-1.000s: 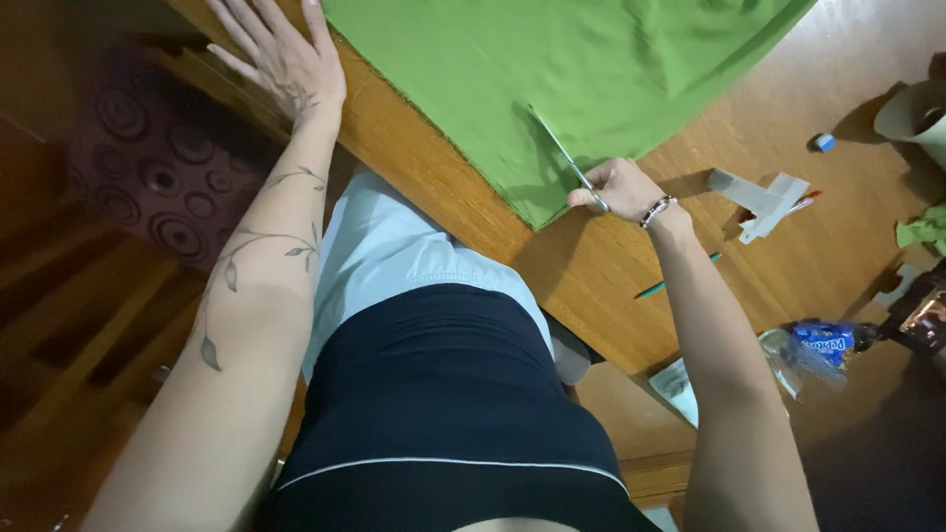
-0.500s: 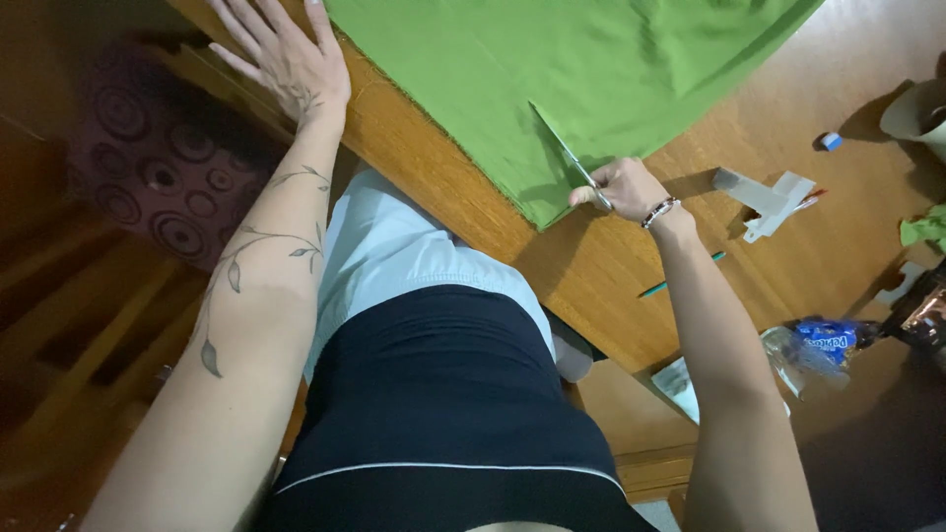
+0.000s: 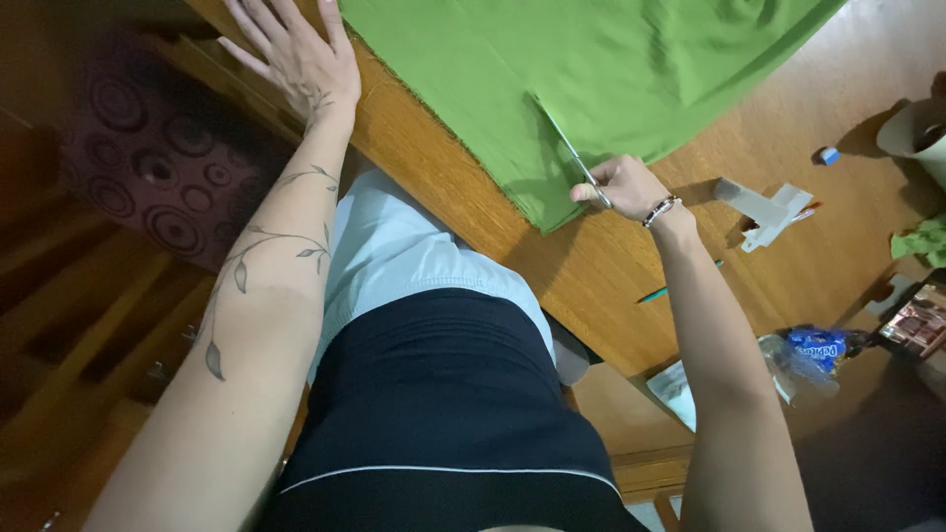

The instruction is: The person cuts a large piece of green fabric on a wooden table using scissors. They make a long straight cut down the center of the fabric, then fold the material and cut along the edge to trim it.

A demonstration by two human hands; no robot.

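A large green cloth (image 3: 581,69) lies spread on a wooden table (image 3: 473,207). My right hand (image 3: 623,185) grips a pair of scissors (image 3: 570,150) whose blades lie in a cut running into the cloth from its near edge. My left hand (image 3: 296,54) rests flat with fingers spread on the table's near edge, just left of the cloth.
White paper scraps (image 3: 764,209), a small blue object (image 3: 830,155) and a green pen (image 3: 662,291) lie on the table to the right. A clear plastic bottle with a blue label (image 3: 813,353), a green cloth scrap (image 3: 921,239) and a pale container (image 3: 916,133) sit further right.
The scissors and my right hand have edged slightly further along the cut in the green cloth. My left hand stays flat on the table edge.
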